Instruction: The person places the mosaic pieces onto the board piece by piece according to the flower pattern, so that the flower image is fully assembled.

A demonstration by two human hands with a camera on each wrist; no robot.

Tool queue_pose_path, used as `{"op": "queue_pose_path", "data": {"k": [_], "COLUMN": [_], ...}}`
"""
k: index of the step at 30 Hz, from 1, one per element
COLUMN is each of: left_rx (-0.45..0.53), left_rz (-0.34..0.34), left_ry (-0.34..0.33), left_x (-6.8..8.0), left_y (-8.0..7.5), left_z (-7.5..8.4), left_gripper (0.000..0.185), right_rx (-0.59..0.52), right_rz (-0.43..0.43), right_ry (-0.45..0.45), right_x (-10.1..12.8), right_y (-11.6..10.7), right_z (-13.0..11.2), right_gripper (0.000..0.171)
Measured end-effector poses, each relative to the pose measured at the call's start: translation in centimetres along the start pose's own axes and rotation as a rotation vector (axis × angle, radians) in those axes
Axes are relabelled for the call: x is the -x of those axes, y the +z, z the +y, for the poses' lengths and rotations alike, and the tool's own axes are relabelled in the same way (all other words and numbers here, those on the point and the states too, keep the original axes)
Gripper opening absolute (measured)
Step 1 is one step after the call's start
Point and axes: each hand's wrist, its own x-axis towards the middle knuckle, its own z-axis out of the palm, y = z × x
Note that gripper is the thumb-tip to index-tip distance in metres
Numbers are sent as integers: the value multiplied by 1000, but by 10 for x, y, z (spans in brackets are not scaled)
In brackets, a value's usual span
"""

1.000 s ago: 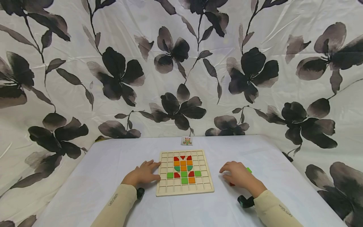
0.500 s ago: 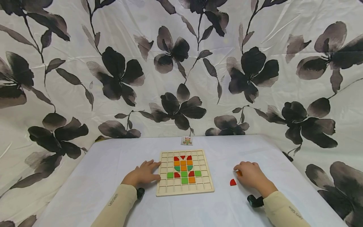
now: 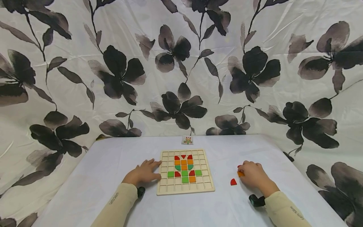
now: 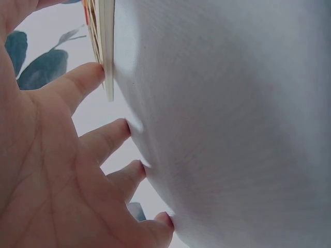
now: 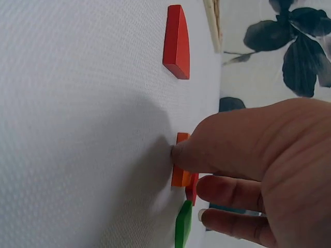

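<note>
Right hand (image 3: 253, 176) pinches orange tile (image 5: 180, 166) flat on table (image 3: 113, 164), right of board (image 3: 185, 171); small, stiff, light, probably slick, best taken by its side edges. Red tile (image 3: 233, 182) lies apart. Left hand (image 3: 143, 172) lies relaxed, fingertips touching board's left edge. Open room toward near edge

Left hand (image 3: 143, 173) lies flat, palm down, fingers spread and straight, forearm sleeved. Right hand (image 3: 253, 175) rests toward the desk's right edge, fingers curled downward, thumb tip pressing.
</note>
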Motion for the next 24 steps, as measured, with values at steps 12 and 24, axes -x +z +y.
{"op": "queue_pose_path", "data": {"k": [12, 24], "left_rx": [-10, -1], "left_rz": [5, 7], "left_ry": [5, 4], "left_x": [1, 2], "left_y": [-1, -1], "left_z": [1, 1], "left_gripper": [72, 71], "right_rx": [-50, -79], "right_rz": [72, 115], "right_ry": [-15, -60], "right_x": [-5, -14], "right_y": [4, 3], "right_z": [-5, -37], "right_gripper": [18, 24]}}
